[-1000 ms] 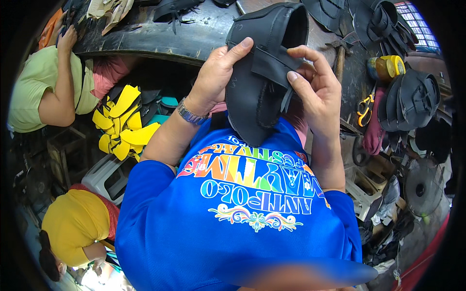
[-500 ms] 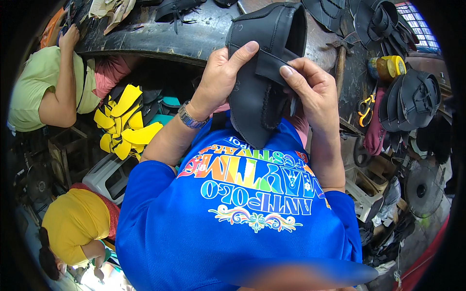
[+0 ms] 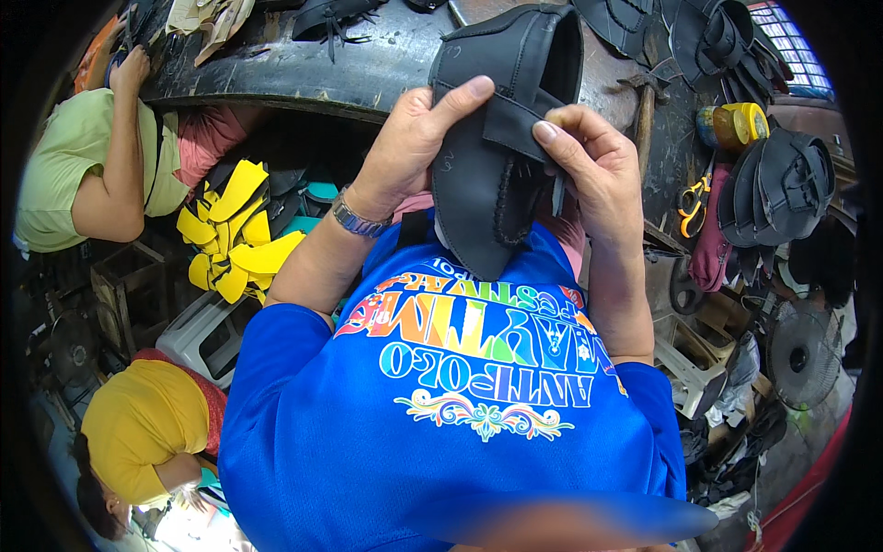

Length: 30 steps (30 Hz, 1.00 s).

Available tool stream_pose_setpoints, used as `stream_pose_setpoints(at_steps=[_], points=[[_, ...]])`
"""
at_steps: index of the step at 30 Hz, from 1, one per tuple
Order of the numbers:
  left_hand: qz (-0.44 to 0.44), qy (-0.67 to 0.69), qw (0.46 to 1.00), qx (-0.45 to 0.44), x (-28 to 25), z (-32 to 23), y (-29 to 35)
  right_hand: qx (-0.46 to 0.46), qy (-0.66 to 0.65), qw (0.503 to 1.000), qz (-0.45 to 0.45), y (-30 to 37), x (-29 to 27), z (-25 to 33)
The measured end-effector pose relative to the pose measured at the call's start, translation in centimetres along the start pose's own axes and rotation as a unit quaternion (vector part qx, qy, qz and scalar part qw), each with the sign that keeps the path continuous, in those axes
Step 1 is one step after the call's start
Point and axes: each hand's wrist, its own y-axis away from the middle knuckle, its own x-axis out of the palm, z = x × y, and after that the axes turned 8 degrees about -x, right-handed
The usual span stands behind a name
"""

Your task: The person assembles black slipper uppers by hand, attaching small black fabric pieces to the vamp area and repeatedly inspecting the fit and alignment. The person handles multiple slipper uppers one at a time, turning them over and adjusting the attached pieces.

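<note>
Both my hands hold a black shoe upper (image 3: 471,156) in front of my chest, its tall part away from me and its rounded end toward my shirt. My left hand (image 3: 418,138) grips its left edge, thumb lying on the front near a strap. With thumb and bent fingers, my right hand (image 3: 589,152) pinches the end of that black strap (image 3: 511,127), which crosses the upper. Stitching runs along the seams, and a puckered seam (image 3: 504,198) edges the opening. The fingers behind the upper are hidden.
A dark worktable (image 3: 276,69) lies ahead, with a hammer (image 3: 647,110), orange-handled scissors (image 3: 694,204), a yellow-lidded jar (image 3: 740,126) and stacked black uppers (image 3: 777,189) at right. Yellow cut pieces (image 3: 235,230) are piled at left. Two people (image 3: 83,175) work on my left. A fan (image 3: 802,354) stands right.
The upper and both hands have hardly moved; my right thumb has shifted slightly on the strap. At lower left, the person in yellow has moved a hand a little.
</note>
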Motion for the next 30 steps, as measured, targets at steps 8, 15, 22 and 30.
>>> stream_pose_setpoints(at_steps=[8,15,22,30], points=[[0.007,-0.029,1.000,0.006,0.0,0.1,0.3,0.004,-0.023,1.000,0.000,0.0,-0.5,-0.2],[0.021,-0.012,1.000,-0.013,-0.3,0.0,0.2,-0.016,0.012,1.000,0.013,-0.1,-0.6,-0.3],[0.032,0.003,0.999,-0.022,-0.9,-0.3,-0.1,-0.034,0.030,0.999,-0.003,0.0,-0.1,-0.8],[0.031,-0.023,0.999,0.001,-1.2,0.2,-0.2,-0.053,0.094,0.994,0.014,-0.2,-0.2,-1.0]])
